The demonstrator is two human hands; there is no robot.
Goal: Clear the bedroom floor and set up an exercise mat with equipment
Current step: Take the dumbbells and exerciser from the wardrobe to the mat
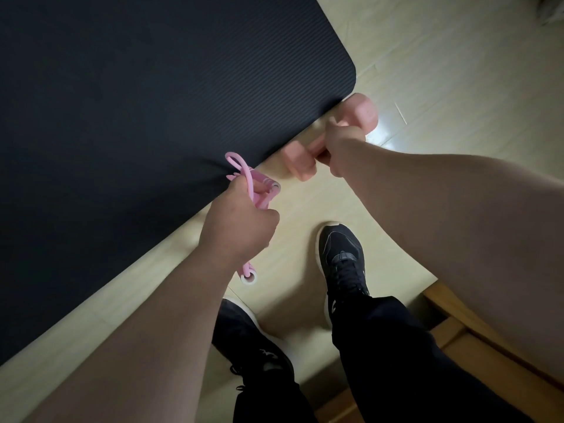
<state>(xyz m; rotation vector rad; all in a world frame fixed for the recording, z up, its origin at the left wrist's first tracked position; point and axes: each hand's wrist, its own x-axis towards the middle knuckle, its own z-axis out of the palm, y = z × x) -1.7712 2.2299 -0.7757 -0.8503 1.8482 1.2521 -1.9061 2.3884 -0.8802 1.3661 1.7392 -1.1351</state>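
A black ribbed exercise mat (146,99) lies unrolled on the pale wooden floor and fills the upper left. My right hand (338,148) grips the handle of a pink dumbbell (300,164), held just off the mat's near edge by its rounded corner. My left hand (241,221) grips a bundled pink jump rope (244,175); a loop sticks out over the mat's edge, and a white-capped handle end (249,277) hangs below my wrist.
My two feet in black sneakers with white soles (343,264) stand on the floor (457,87) beside the mat. A wooden furniture frame (476,328) runs along the lower right. Something pale lies at the top right corner.
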